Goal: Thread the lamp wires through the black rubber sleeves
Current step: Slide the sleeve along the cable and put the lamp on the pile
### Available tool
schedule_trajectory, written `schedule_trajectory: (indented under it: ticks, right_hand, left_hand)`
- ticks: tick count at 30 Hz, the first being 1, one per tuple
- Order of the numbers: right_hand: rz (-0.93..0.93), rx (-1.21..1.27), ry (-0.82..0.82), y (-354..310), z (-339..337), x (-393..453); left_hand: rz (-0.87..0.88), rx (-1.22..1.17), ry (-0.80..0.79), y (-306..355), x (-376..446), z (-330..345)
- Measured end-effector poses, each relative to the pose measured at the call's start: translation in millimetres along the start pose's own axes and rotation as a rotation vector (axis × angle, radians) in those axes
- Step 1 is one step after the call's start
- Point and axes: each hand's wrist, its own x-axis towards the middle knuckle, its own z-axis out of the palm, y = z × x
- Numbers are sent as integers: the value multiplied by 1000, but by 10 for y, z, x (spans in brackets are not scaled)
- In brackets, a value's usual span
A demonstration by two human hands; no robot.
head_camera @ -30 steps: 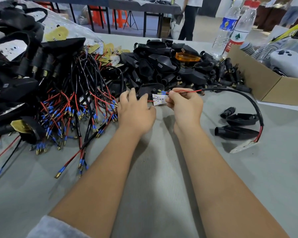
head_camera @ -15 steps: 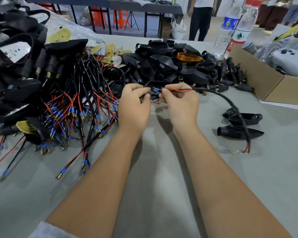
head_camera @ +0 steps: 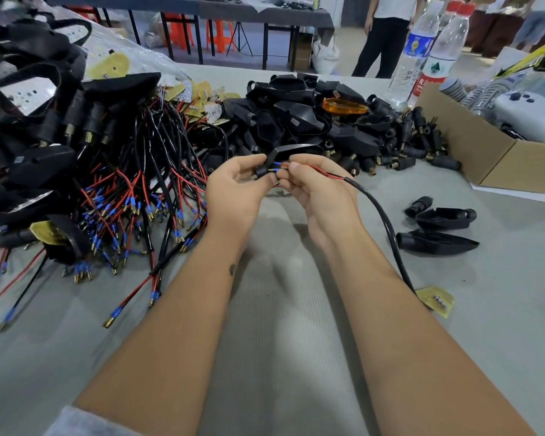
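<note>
- Rubber, black: the sleeve (head_camera: 261, 171) sits pinched in the fingers of the left hand (head_camera: 238, 191), raised above the grey worktop (head_camera: 283, 325), its mouth facing right. It looks soft and light, likely to squash if squeezed; best held by the sides of its body, leaving the opening round.
- Left of the hands lies a heap of finished leads (head_camera: 123, 196), red and black with blue-capped tips.
- Wire ends (head_camera: 279, 166), red and black with blue caps, are at the sleeve's mouth; whether they are inside yet cannot be told.
- Right hand (head_camera: 315, 190) pinches the thin wires just behind the tips, thumb and forefinger pressed together. The wires look limp, so a hold close to the tips should stop them buckling.
- Black cable (head_camera: 381, 215) trails right and down from that hand to a yellow plate (head_camera: 434, 301) lying on the worktop.
- Versus half a second ago: both hands sit nearer the body and higher, the cable arcs lower and tighter, and the yellow plate has come into plain view by the right forearm.
</note>
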Motion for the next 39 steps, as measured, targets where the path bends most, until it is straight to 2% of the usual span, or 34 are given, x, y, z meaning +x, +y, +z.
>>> schedule_trajectory:
  ticks: [3,8,18,24,31,35,39]
  right_hand:
    - [51,19,-36,7,-38,19]
    - [90,-65,-64,36,-85,54]
    - [-12,-388,-83,100,-96,64]
    - [-36,-298,-95,63,-94,36]
    - [161,-11,13,41,-58,81]
    - [94,-67,85,74,-92,103]
    - [32,-192,91,83,-136,102]
  left_hand:
    - [-88,-103,-71,-33,7,-3]
    - [-88,-114,-97,-40,10,-22]
    - [-97,-250,-84,-2,8,-28]
    - [-94,-207,-135,-16,-1,-12]
    - [-81,-153,-153,-6,-25,-5]
    - [-103,-137,-193,13,-57,17]
    - [-106,-88,-208,-2,-57,30]
